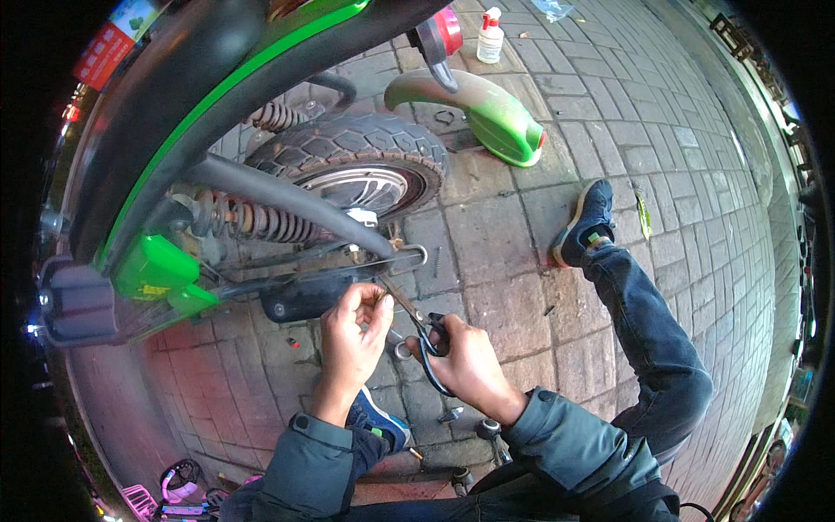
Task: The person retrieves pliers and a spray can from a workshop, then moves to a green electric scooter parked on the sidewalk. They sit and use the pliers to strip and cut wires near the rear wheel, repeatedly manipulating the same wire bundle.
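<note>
My right hand (470, 361) grips a pair of scissors (412, 310) by its black handles. The blades point up and left toward the fingertips of my left hand (355, 335). Thumb and forefinger of that hand are pinched together beside the blades. A small thin dark thing shows at the pinch, too small to name. Just beyond both hands is the rear end of a green and black electric scooter, with its wheel (352, 157), a rusty coil spring (252, 217) and a dark frame tube (291, 202).
A green mudguard (507, 122) lies on the paving behind the wheel, near a white bottle with a red top (490, 36). My shoe (588, 222) stands to the right. Small loose parts (450, 415) are scattered below my hands. A pink toy-like vehicle (180, 483) is at lower left.
</note>
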The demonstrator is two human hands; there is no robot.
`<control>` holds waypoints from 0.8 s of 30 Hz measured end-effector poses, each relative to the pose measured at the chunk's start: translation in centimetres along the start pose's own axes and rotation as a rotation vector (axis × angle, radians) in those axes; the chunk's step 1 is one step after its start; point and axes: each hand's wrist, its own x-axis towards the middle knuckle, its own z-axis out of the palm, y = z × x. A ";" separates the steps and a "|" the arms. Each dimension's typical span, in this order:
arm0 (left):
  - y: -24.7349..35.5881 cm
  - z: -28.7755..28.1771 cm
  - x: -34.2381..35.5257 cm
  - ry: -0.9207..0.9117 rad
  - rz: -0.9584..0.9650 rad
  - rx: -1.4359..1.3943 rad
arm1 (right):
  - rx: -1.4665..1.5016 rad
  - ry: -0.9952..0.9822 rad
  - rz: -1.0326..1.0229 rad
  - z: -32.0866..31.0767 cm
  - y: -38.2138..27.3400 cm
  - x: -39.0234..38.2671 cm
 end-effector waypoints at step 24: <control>1.5 -1.7 0.8 -0.358 0.137 0.135 | -0.087 0.005 -0.038 -0.3 0.2 0.1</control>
